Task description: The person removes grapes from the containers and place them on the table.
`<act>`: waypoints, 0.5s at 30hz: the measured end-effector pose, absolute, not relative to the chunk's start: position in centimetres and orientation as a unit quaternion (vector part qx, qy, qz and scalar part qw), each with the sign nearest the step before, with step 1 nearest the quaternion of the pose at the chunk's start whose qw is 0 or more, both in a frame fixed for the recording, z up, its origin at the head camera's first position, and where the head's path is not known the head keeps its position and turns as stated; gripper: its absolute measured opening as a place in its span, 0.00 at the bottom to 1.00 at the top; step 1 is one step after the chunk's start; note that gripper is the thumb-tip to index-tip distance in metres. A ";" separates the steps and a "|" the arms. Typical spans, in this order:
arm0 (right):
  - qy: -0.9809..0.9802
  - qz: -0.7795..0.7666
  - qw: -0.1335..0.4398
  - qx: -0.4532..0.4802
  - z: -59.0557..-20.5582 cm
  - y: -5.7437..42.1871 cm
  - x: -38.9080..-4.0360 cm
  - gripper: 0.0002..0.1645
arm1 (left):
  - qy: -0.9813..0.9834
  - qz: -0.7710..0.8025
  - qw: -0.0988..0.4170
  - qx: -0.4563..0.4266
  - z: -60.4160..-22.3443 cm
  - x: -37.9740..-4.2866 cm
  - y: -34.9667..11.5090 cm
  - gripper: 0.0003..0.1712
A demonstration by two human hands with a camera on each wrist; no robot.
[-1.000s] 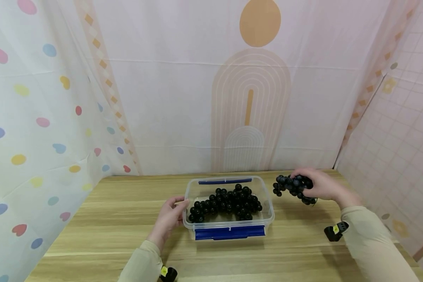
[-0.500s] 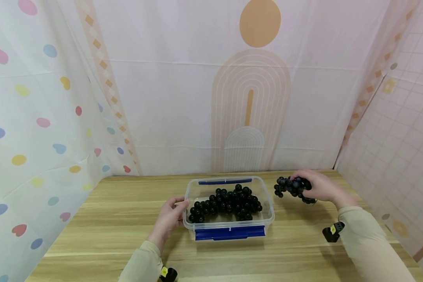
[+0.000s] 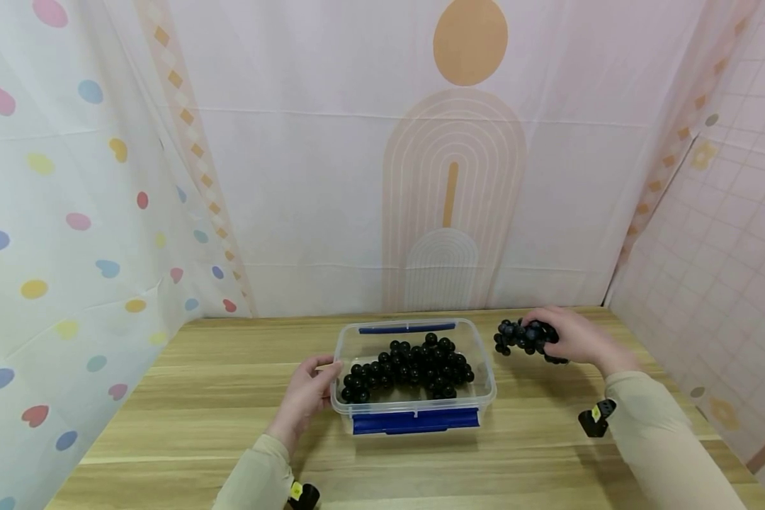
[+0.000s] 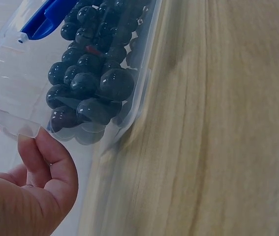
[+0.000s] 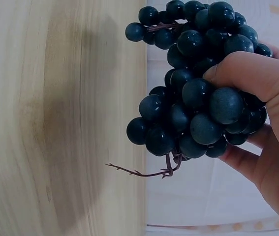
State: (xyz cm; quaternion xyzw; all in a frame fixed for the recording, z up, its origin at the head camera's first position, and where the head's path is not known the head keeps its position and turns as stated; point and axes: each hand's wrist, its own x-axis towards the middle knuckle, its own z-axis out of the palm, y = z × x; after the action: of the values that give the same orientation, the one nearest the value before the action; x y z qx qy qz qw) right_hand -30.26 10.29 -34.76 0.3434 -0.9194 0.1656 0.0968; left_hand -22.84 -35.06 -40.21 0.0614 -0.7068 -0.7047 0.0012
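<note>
A clear plastic container [image 3: 413, 406] with blue clips stands on the table, its top uncovered. Inside it lies a bunch of dark grapes [image 3: 414, 367], also seen through the wall in the left wrist view. My left hand [image 3: 307, 392] grips the container's left rim, with curled fingers [image 4: 55, 169] at the edge. To the container's right, my right hand [image 3: 579, 336] holds a second bunch of dark grapes [image 5: 193, 108] above the table. The thumb presses on the grapes, and other fingers are partly hidden behind them. A thin brown stem [image 5: 141, 173] sticks out from this bunch.
The wooden table [image 3: 217, 397] runs back to a patterned curtain [image 3: 312, 177]. More curtain hangs at the left and right sides. Each sleeve has a small black wrist camera [image 3: 596, 418] strapped near it.
My right hand and forearm have shifted slightly to the left, with the grapes staying in its hold. The left hand and the container have kept still.
</note>
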 end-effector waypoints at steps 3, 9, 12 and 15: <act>-0.922 0.159 0.098 0.338 -34.7 10.2 -30.4 0.30 | -0.708 -0.704 0.001 0.061 -40.2 -22.9 -35.1 0.24; -0.928 0.144 0.098 0.328 -34.6 9.8 -30.7 0.29 | -0.712 -0.699 0.002 0.063 -40.1 -22.9 -35.1 0.24; -0.930 0.135 0.103 0.326 -34.6 9.7 -30.9 0.29 | -0.717 -0.694 0.000 0.061 -40.1 -22.8 -35.2 0.25; -0.931 0.127 0.110 0.324 -34.8 9.6 -31.0 0.29 | -0.718 -0.694 -0.006 0.058 -40.1 -22.8 -35.3 0.27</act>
State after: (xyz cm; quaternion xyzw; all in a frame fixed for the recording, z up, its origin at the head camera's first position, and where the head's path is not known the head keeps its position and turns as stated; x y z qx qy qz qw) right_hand -30.99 9.59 -34.76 0.3245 -0.9308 0.1271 0.1099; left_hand -22.81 -35.33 -40.09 0.0581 -0.7179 -0.6937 -0.0060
